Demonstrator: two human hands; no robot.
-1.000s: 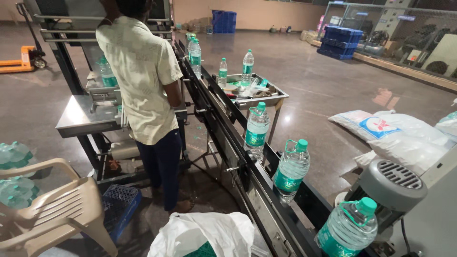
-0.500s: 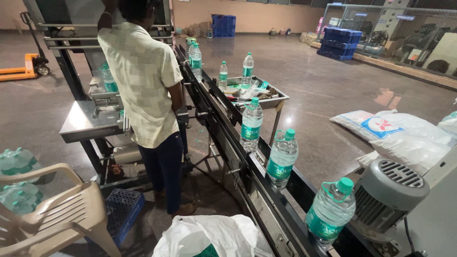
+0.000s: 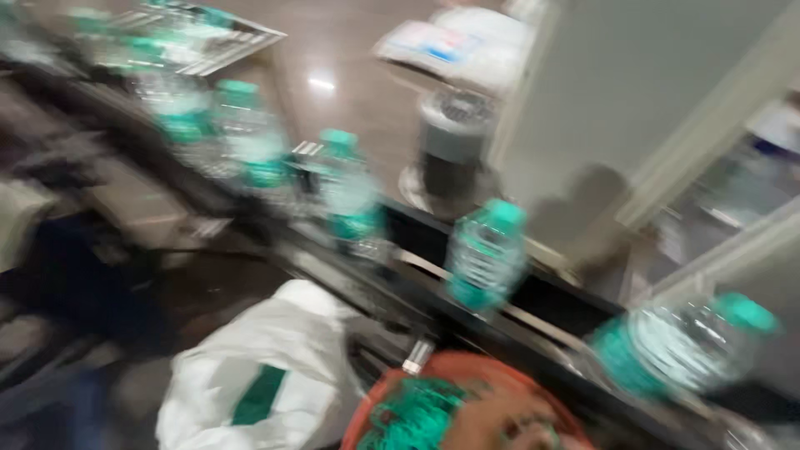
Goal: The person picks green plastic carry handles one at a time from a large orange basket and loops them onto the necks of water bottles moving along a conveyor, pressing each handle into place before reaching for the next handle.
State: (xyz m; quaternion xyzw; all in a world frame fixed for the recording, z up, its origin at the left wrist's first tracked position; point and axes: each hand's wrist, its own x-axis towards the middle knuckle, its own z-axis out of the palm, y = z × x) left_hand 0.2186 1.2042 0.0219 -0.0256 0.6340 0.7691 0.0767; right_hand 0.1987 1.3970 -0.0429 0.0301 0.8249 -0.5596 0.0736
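A white woven sack (image 3: 258, 379) with a green stripe slumps left of an orange round bin (image 3: 379, 400) of teal bits. Only part of one hand (image 3: 500, 425) shows over it, too blurred to tell its grip. Beyond, clear ribbed plastic water bottles (image 3: 486, 254) with teal caps stand along the dark conveyor (image 3: 550, 300).

Five bottles (image 3: 486, 254), one white sack (image 3: 258, 375).

Clear glossy plastic bottles (image 3: 486, 254)
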